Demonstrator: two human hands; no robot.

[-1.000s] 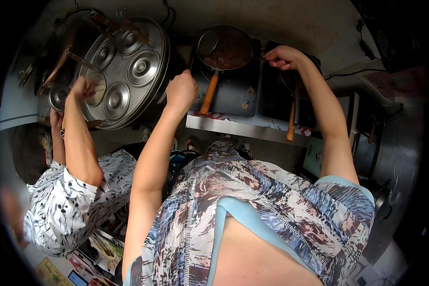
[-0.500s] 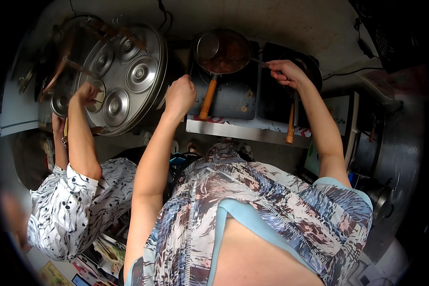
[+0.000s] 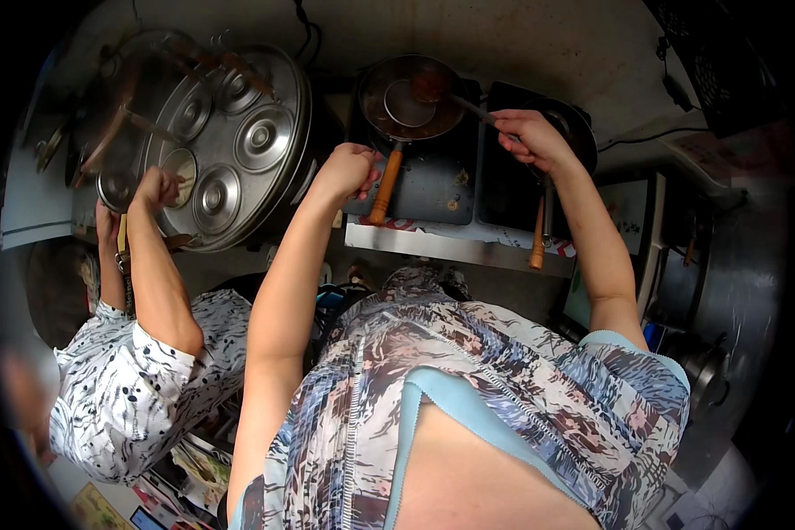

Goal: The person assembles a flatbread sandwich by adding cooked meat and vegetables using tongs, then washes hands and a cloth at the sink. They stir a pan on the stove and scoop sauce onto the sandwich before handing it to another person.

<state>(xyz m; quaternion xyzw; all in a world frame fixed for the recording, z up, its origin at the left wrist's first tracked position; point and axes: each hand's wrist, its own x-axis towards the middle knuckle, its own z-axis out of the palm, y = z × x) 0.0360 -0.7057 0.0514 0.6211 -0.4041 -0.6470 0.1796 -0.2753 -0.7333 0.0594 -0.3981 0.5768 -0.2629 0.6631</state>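
Observation:
A dark frying pan [image 3: 375, 95] with a wooden handle [image 3: 382, 196] sits on the back of the left burner. My right hand [image 3: 532, 140] is closed around the grey handle of a utensil [image 3: 475, 109] that reaches over the pan; its far end carries reddish-brown food [image 3: 430, 83]. Inside the pan shows a round pale shape [image 3: 408, 106], whose kind I cannot make out. My left hand [image 3: 353, 170] is beside the pan's handle, fingers curled; whether they touch the handle or hold anything is hidden.
Another pan with a wooden handle [image 3: 537, 231] stands on the right burner [image 3: 503, 190]. On the left is a big round metal cooker [image 3: 278, 181] with several small lids [image 3: 261, 139]. A co-worker's hand [image 3: 157, 187] works over it.
My left hand has shifted right toward the pan's handle. The food has gathered on the utensil's end, and the round shape has moved right and nearer. The co-worker's hand has shifted slightly.

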